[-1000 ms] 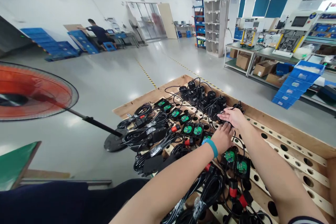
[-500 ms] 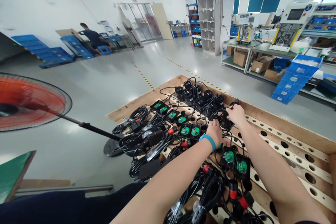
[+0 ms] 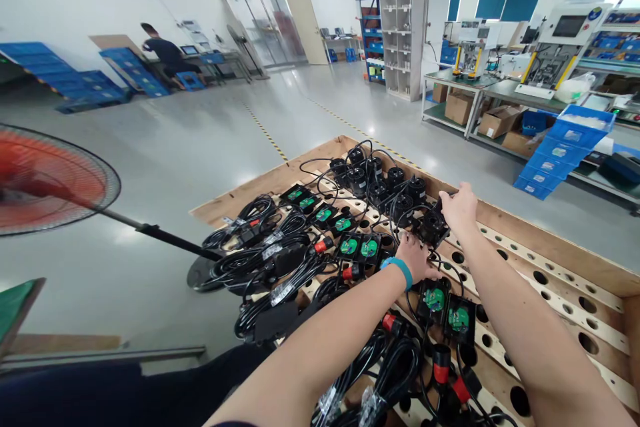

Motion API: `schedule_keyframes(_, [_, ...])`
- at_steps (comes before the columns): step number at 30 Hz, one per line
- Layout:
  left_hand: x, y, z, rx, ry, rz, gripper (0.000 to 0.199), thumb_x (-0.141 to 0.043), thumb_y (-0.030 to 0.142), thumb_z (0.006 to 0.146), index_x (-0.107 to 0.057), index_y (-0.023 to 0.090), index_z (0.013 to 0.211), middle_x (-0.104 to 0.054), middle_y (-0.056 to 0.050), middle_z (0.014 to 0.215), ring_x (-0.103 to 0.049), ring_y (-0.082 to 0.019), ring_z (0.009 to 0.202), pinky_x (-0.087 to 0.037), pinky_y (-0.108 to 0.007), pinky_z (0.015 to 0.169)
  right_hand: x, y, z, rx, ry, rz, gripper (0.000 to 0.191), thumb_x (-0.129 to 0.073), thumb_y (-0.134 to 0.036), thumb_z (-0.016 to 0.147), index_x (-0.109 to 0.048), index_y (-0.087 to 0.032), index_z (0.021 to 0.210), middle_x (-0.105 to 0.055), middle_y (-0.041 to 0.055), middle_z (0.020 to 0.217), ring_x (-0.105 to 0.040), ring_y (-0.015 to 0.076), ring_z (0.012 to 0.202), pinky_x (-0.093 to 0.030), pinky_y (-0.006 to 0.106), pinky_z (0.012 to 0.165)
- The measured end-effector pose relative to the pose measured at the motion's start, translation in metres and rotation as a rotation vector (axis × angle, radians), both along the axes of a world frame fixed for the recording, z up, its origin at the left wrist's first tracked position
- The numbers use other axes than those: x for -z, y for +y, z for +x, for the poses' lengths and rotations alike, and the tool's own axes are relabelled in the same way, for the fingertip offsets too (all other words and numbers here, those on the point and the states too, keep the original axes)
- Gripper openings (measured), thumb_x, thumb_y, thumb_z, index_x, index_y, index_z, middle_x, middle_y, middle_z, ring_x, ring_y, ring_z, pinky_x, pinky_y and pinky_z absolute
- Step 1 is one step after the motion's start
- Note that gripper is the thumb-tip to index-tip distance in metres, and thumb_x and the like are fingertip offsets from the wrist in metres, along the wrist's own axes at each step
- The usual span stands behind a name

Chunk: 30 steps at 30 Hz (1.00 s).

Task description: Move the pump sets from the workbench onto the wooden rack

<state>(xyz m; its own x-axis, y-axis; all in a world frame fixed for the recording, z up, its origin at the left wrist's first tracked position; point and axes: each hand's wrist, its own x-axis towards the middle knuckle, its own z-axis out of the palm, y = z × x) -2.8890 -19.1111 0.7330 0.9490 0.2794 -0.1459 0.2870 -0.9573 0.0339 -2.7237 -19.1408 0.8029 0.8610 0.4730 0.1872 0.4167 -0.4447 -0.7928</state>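
A black round motor-like housing [image 3: 433, 224] stands tilted between my hands over the slatted wooden rack. My right hand [image 3: 460, 210] pinches its upper right edge. Just below it and to the left, my left hand [image 3: 415, 257], with a teal wristband [image 3: 401, 271], has its thumb stretched away from the fingers. Its fingertips are close to the housing; whether they touch it is hidden. Several similar black housings [image 3: 403, 209] with cables sit behind. Black boxes with green circuit boards [image 3: 459, 318] lie in front of my left hand and to its left.
Bundled black cables [image 3: 400, 367] and red-ringed connectors [image 3: 441, 363] crowd the near left rack. Holed wooden slats [image 3: 560, 300] run to the right inside a wooden rim [image 3: 560, 243]. A standing fan [image 3: 50, 180] is at left. Blue crates [image 3: 565, 147] stand right; a person sits far left.
My right hand has shifted slightly up and right, and the black housing shows more between my hands. My left hand has dropped slightly. The whole view has shifted a little.
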Motion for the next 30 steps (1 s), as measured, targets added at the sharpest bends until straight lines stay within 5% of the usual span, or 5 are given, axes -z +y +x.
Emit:
schedule_keyframes(4, [-0.002, 0.0, 0.008, -0.053, 0.049, -0.16, 0.117, -0.037, 0.092, 0.077, -0.044, -0.002, 0.148, -0.04, -0.035, 0.151, -0.036, -0.048, 0.143, -0.032, -0.054, 0.115, -0.008, 0.02, 0.001, -0.181, -0.184, -0.123, 0.019, -0.063, -0.022, 0.091, -0.07, -0.016, 0.107, -0.072, 0.009, 0.096, -0.066, 0.0254, 0.099, -0.048, 0.039, 0.101])
schedule_keyframes(8, [0.003, 0.0, 0.002, -0.075, 0.053, -0.141, 0.122, -0.037, 0.092, 0.077, -0.038, -0.006, 0.15, -0.044, -0.036, 0.148, -0.034, -0.046, 0.145, -0.017, -0.056, 0.122, -0.007, 0.042, 0.004, -0.32, -0.204, -0.183, 0.01, -0.068, -0.018, 0.088, -0.075, -0.019, 0.094, -0.074, 0.0053, 0.098, -0.067, 0.0207, 0.094, -0.049, 0.034, 0.099])
schedule_keyframes(16, [0.007, -0.007, -0.025, 0.039, -0.125, -0.061, 0.1, -0.042, 0.084, 0.084, -0.034, 0.015, 0.157, -0.048, -0.026, 0.147, -0.04, -0.045, 0.14, -0.015, -0.066, 0.118, 0.004, 0.066, 0.007, -0.396, -0.226, -0.328, 0.021, -0.077, -0.013, 0.077, -0.066, -0.013, 0.059, -0.068, 0.0094, 0.07, -0.067, 0.0232, 0.082, -0.049, 0.033, 0.09])
schedule_keyframes(24, [0.009, 0.009, -0.01, 0.018, 0.003, -0.063, 0.102, -0.057, 0.085, 0.073, -0.046, 0.021, 0.151, -0.057, -0.026, 0.139, -0.046, -0.048, 0.132, -0.017, -0.071, 0.112, 0.003, -0.027, -0.027, -0.152, -0.458, -0.136, 0.023, -0.05, -0.028, 0.096, -0.068, -0.015, 0.091, -0.069, 0.0097, 0.094, -0.062, 0.0225, 0.092, -0.046, 0.033, 0.089])
schedule_keyframes(30, [0.017, 0.019, 0.001, 0.037, -0.001, -0.025, 0.093, -0.051, 0.086, 0.077, -0.055, 0.023, 0.145, -0.059, -0.025, 0.136, -0.046, -0.048, 0.129, -0.013, -0.072, 0.11, 0.062, -0.089, -0.058, -0.383, -0.3, -0.751, 0.032, -0.042, -0.021, 0.097, -0.072, -0.016, 0.09, -0.071, 0.0137, 0.098, -0.063, 0.0286, 0.098, -0.045, 0.039, 0.085])
